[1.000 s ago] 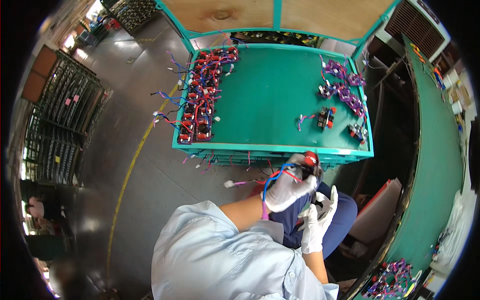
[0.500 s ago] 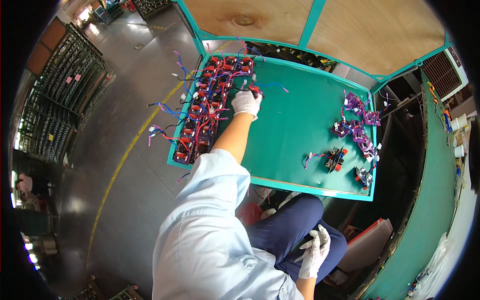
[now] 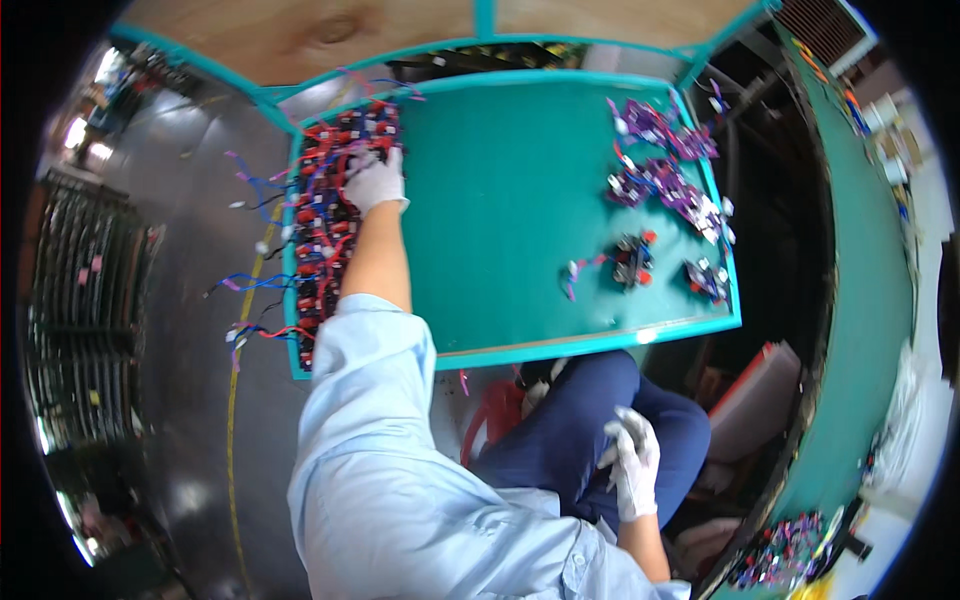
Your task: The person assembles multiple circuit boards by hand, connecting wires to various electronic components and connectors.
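Along the left side of the green-topped table point(image 3: 500, 220), purple circuit boards with red and black parts and loose wires point(image 3: 325, 225) stand in packed rows. My left hand point(image 3: 376, 184), in a white glove, reaches into the upper right of these rows. Its fingers are bent over a circuit board point(image 3: 372, 156) there, partly hidden and blurred. Above my thigh hovers my gloved right hand point(image 3: 634, 468), holding nothing, its fingers loosely bent and apart.
More purple boards point(image 3: 665, 180) lie heaped at the table's right side, with two separate boards point(image 3: 632, 260) point(image 3: 706, 280) nearer me. Wooden panels in a teal frame point(image 3: 400, 22) rise behind. A green bench point(image 3: 800, 470) runs along the right; racks point(image 3: 90, 300) stand left.
My left hand has brought a circuit board with wires leftward from the table's middle into the packed rows. The whole view has shifted, and my right hand stays over my lap.
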The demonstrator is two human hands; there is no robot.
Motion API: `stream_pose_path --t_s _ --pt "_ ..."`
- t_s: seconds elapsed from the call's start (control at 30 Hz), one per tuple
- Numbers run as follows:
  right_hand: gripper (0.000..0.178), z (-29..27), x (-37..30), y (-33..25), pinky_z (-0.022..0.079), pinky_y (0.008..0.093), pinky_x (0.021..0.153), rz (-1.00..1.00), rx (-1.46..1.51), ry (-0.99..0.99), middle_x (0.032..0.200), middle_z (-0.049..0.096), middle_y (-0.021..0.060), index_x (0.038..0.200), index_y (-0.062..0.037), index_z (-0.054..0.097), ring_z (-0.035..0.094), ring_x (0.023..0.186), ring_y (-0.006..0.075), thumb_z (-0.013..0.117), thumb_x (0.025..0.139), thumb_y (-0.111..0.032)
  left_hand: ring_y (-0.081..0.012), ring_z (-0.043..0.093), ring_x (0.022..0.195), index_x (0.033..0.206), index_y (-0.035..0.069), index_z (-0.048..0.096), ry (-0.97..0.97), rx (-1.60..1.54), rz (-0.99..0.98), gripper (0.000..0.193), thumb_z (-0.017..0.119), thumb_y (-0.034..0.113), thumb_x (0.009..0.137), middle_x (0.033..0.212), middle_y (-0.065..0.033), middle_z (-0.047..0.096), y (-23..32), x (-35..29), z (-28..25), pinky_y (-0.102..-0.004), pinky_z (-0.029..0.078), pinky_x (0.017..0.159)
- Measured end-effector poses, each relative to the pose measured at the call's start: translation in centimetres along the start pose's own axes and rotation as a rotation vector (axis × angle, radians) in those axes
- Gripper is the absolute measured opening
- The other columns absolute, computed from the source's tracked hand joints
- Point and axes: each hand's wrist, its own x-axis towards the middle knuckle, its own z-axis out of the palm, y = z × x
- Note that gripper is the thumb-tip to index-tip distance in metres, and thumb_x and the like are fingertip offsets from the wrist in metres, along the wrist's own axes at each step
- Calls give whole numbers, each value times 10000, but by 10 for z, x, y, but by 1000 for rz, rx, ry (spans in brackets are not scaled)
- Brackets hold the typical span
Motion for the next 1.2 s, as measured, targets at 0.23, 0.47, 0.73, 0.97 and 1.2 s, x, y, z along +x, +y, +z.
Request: stream_pose_path --t_s 0.23,0.47,0.73,0.97,1.2 --pt "366 33 103 -59 489 360 697 -917 -889 47 1049 552 140 1100 -84 495 585 812 323 550 742 -32 -411 289 1213 1303 -76 206 68 -140 35 791 494 430 768 1298 -300 285 18 -57 -10 -451 215 1025" --pt "435 89 219 -42 507 365 606 -609 -1714 142 1118 487 169 1185 -23 425 623 829 243 548 782 -130 -398 284 1227 1270 -38 315 -177 -742 274 606 531 311 824 1308 -304 272 52 -171 -91 -421 250 1025" --pt "151 42 145 -85 429 276 480 -439 -65 -153 753 598 95 857 -44 547 569 535 171 465 850 -171 -285 481 1086 1190 -13 431 -493 -1283 465 403 560 71 818 1211 -188 429 -11 -269 -145 -362 406 908" --pt "274 20 -36 -112 392 226 367 -446 661 -404 806 564 111 936 -1 485 512 426 166 416 914 -265 -282 307 1248 1379 60 -57 -919 -1909 656 930 630 150 758 1371 -180 217 10 -295 -264 -391 280 1002" --pt "271 -15 -82 -101 353 222 306 -457 612 -420 834 601 180 966 -11 481 484 354 180 384 918 -260 -260 221 1292 1380 33 -39 -1120 -1930 619 838 554 264 835 1418 -137 127 -3 -315 -317 -372 243 1023"
